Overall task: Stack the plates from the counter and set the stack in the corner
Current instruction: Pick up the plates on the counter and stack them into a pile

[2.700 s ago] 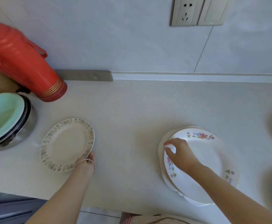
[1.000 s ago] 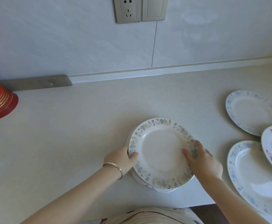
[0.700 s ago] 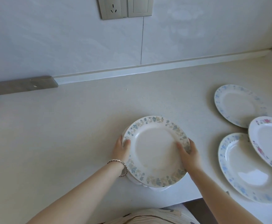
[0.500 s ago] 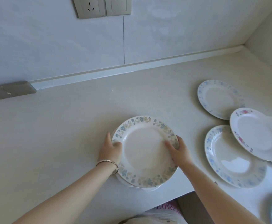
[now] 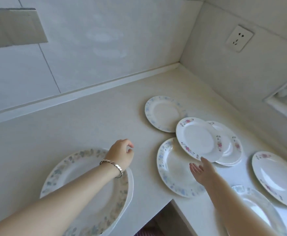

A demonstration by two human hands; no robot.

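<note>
A stack of plates point(image 5: 81, 176), topped by one with a faded leaf rim, lies on the counter at the lower left. My left hand point(image 5: 122, 154) hovers just past its far right edge, fingers loosely curled and holding nothing. My right hand point(image 5: 202, 171) is open, palm up, over a blue-rimmed plate point(image 5: 170, 169). Its fingertips reach the near edge of a pink-flowered plate point(image 5: 197, 138), which overlaps a second pink-flowered plate point(image 5: 229, 143). Another blue-rimmed plate point(image 5: 163, 113) lies farther back, towards the corner point(image 5: 178, 65).
Two more plates lie at the right: a flowered one point(image 5: 275, 178) and a blurred one point(image 5: 258, 206) partly under my right forearm. The counter point(image 5: 88, 120) is L-shaped with an inner front edge near the bottom middle. A wall socket point(image 5: 239, 38) sits on the right wall.
Both hands have let go of the stack. My view has swung right towards the corner. My left hand moved past the stack's right edge and my right hand reached over to the loose plates.
</note>
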